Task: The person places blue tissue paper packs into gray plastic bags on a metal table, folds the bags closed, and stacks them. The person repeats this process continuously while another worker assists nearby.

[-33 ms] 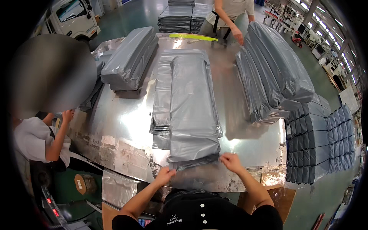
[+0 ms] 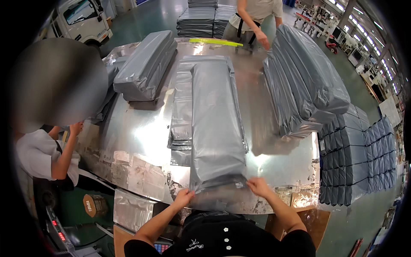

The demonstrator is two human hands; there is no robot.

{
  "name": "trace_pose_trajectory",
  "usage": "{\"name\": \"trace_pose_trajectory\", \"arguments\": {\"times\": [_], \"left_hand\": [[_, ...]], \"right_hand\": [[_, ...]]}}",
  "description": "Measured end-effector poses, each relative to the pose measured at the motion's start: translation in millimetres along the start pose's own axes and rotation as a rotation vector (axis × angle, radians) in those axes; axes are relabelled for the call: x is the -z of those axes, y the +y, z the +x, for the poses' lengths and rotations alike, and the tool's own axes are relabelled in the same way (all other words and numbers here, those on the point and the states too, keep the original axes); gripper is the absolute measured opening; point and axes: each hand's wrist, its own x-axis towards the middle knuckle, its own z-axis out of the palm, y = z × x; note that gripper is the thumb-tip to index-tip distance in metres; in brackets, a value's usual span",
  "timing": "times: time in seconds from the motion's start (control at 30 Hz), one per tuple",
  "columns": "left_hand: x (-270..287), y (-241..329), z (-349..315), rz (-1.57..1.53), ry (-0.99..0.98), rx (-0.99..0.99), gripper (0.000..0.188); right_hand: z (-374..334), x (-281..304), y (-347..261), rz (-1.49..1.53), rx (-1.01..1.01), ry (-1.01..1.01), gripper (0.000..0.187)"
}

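Observation:
A long grey plastic bag [image 2: 216, 124] lies lengthwise before me, its surface wrinkled and slightly puffed. Beneath it is a stack of flat grey bags [image 2: 180, 107], which sticks out on the left. My left hand [image 2: 184, 197] pinches the near left corner of the top bag. At the near right corner, my right hand [image 2: 258, 187] has its fingers closed on the bag's edge. Between my hands the bag's near edge is stretched out and darker, just past the end of the stack. What is inside the bag is hidden.
Wrapped grey bundles [image 2: 145, 64] stand at the left of the metal table [image 2: 282, 165], with a taller pile [image 2: 308, 77] at the right. Tied bundles [image 2: 346, 158] stand beyond the right edge. One co-worker [image 2: 47, 154] is at the left, another [image 2: 257, 21] across the table.
The bag's near edge has come toward me and spread flatter between my hands. My right hand has shifted slightly nearer to me; my left hand has barely moved.

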Motion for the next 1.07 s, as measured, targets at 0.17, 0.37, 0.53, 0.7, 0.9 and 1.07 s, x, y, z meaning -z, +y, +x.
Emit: {"name": "trace_pose_trajectory", "arguments": {"times": [0.17, 0.37, 0.53, 0.7, 0.9, 1.07], "left_hand": [[-17, 2, -16, -0.208, 0.137, 0.227, 0.029], [-30, -7, -5, 0.001, 0.256, -0.013, 0.026], [-31, 32, -37, -0.095, 0.215, -0.035, 0.026], [-22, 21, -33, -0.496, 0.3, 0.14, 0.011], [-20, 24, -43, -0.534, 0.135, 0.133, 0.014], [-7, 32, -42, -0.465, 0.034, 0.11, 0.018]], "right_hand": [[-18, -8, -50, -0.179, 0.122, 0.49, 0.015], [23, -115, -73, -0.259, 0.579, 0.282, 0.021], [98, -130, -63, -0.244, 0.34, 0.465, 0.028], [73, -114, -76, -0.419, 0.274, 0.085, 0.031], [68, -150, -142, 0.105, 0.291, -0.274, 0.033], [61, -146, -160, 0.019, 0.559, -0.282, 0.028]]}}
